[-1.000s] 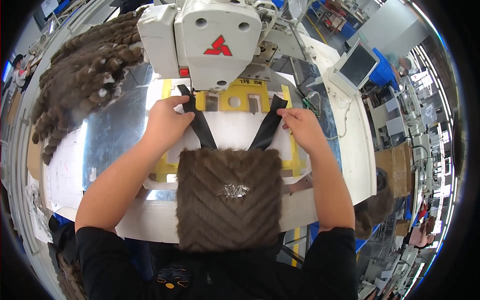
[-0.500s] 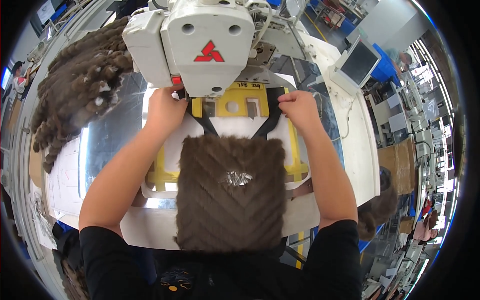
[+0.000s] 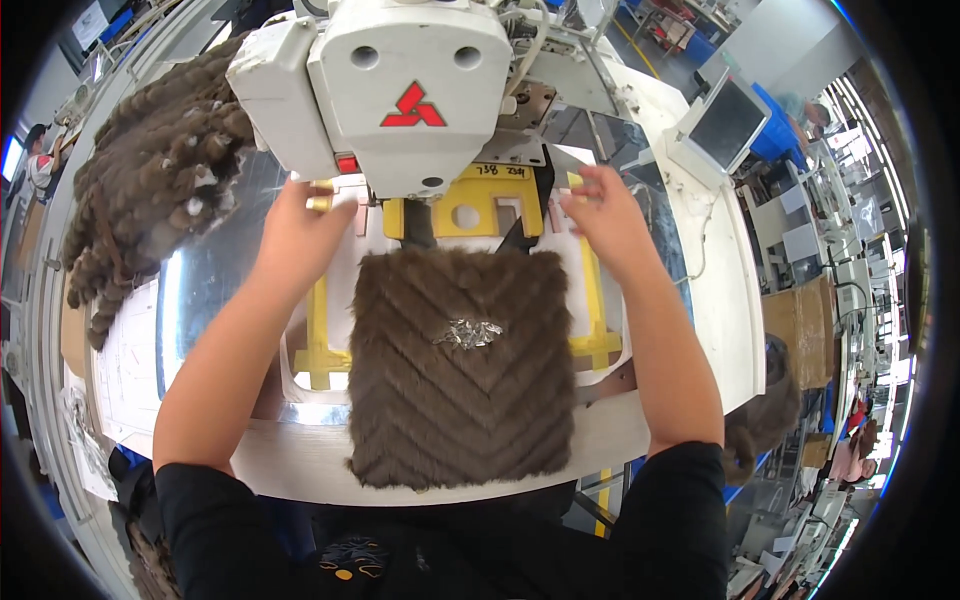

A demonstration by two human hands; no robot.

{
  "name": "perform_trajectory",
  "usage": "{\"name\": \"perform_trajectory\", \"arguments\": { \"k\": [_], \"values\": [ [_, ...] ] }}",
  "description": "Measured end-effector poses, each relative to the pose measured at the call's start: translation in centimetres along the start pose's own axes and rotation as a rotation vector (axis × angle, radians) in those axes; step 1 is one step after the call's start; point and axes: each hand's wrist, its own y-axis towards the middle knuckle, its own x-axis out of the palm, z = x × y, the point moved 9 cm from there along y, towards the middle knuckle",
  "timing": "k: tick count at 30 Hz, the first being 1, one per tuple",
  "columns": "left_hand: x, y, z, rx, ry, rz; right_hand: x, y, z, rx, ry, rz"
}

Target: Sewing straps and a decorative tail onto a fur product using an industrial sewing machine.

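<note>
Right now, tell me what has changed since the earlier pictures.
The left hand and right hand, earlier pinching the flat black straps, have let go of them. The brown chevron-patterned fur panel has shifted forward, toward the white sewing machine head. The shaggy brown fur pile at far left stayed put.

Worktable with sewing machine, seen from above.
On the white table [image 3: 300, 465] we see a shiny metal sheet [image 3: 200, 320] and a white board [image 3: 340, 310] edged with yellow tape [image 3: 318, 310]; a brown fur panel [image 3: 460, 410] lies across the board and the table's front strip. At left we note a fur heap [image 3: 160, 170] and a lined paper [image 3: 128, 340]; at the far side, the sewing machine [image 3: 410, 100].
</note>
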Motion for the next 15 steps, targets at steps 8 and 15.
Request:
{"name": "perform_trajectory", "arguments": {
  "k": [8, 15],
  "values": [
    [3.2, -6.8, -0.2, -0.282, -0.548, -0.46, 1.7, -6.8, 0.2, 0.439, 0.266, -0.445],
    [4.9, -7.0, 1.2, -0.121, -0.095, -0.57, 1.3, -8.3, 1.5, 0.421, 0.186, -0.487]
  ]
}}
